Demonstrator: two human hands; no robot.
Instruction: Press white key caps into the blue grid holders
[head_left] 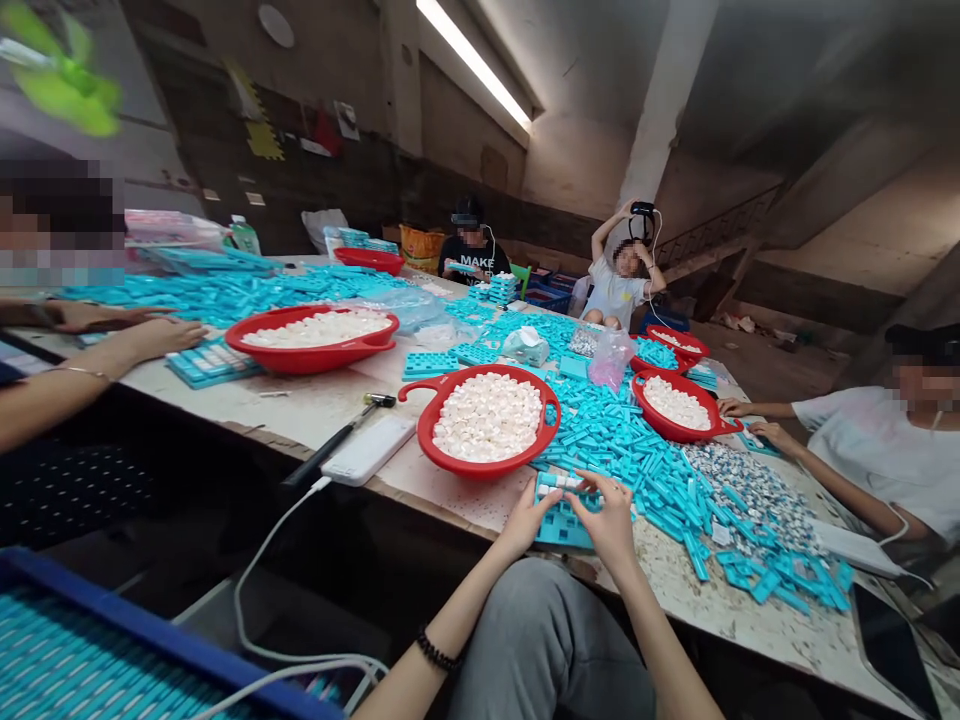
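Observation:
A light-blue plastic tray (564, 530) with square openings rests at the table's front edge before me. White pieces (551, 480) sit in its top row. My left hand (529, 516) grips the tray's left side, its thumb lying by the white pieces. With thumb and fingers bent together, my right hand (609, 512) closes on a white piece at the row's right end; the fingers partly hide it. Just behind the tray stands a red basin (480, 468) heaped with small white pieces (487, 415).
Loose blue plastic parts (600, 430) and small white-and-dark pieces (750, 490) spread to the right. A hammer (337, 440) and a cabled white power bank (367, 452) lie left. Co-workers sit around the table. A blue crate (150, 640) stands low left; a phone (892, 640) lies right.

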